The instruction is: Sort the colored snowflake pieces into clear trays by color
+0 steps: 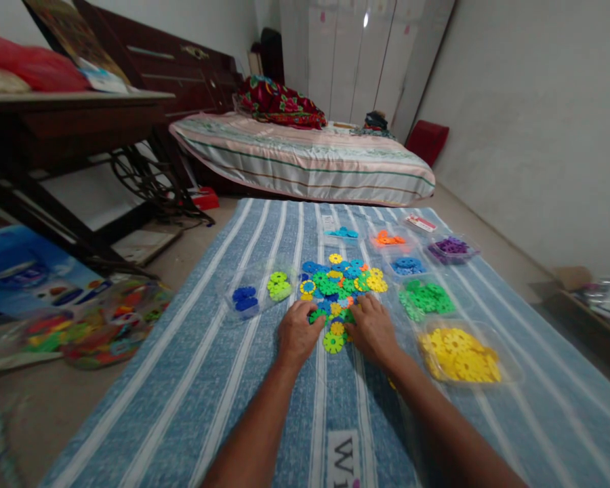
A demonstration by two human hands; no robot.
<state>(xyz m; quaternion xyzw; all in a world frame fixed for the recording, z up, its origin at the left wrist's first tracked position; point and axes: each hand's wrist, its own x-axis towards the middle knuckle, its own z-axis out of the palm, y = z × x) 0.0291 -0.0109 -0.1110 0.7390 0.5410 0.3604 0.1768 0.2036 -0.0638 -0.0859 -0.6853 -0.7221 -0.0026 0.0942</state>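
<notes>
A pile of colourful plastic snowflake discs lies on a blue striped mat. My left hand rests at the pile's near left edge, fingers curled onto a green disc. My right hand is at the near right edge, fingers bent down on the discs. A lime-green disc lies between the two hands.
Clear trays hold sorted discs: yellow, green, blue, purple, orange, and blue with lime. A bag of toys lies left of the mat. A mattress lies beyond, a dark table stands at left.
</notes>
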